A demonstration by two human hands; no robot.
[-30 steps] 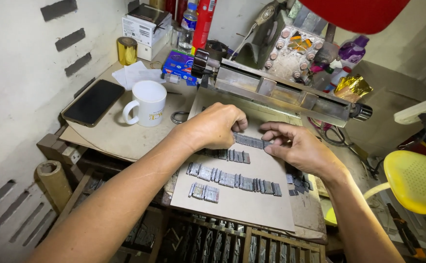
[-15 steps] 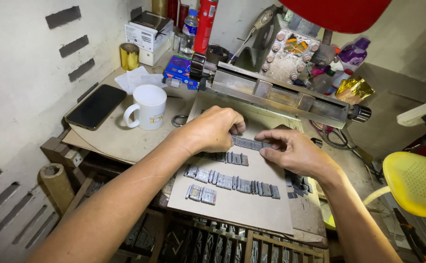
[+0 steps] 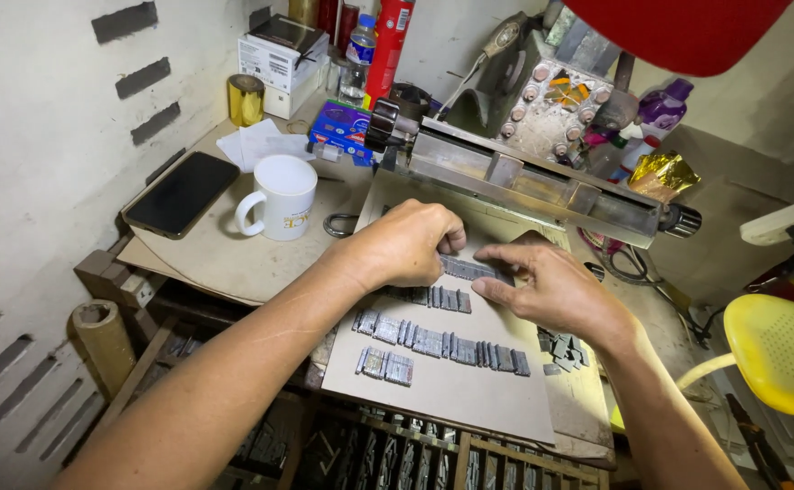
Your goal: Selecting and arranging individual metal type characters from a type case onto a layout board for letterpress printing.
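My left hand [image 3: 406,245] and my right hand [image 3: 551,286] pinch the two ends of a short row of grey metal type blocks [image 3: 467,269] just above a brown cardboard sheet [image 3: 456,390]. Three more rows of the same grey blocks [image 3: 442,343] lie on the sheet below my hands. A few loose blocks [image 3: 562,349] sit off the sheet's right edge, beside my right wrist. Behind my hands lies a long metal tray-like tool [image 3: 542,186] with knobs at both ends.
A white mug [image 3: 281,195], a black phone [image 3: 181,192], a gold tin [image 3: 245,98], boxes, bottles and a red can crowd the round table at the back left. A yellow stool [image 3: 782,349] stands at right. Wooden compartment trays [image 3: 397,454] sit below the sheet.
Both hands stay on the same short row of blocks, fingers pressing its ends. The view has shifted slightly; the rows on the sheet have not moved.
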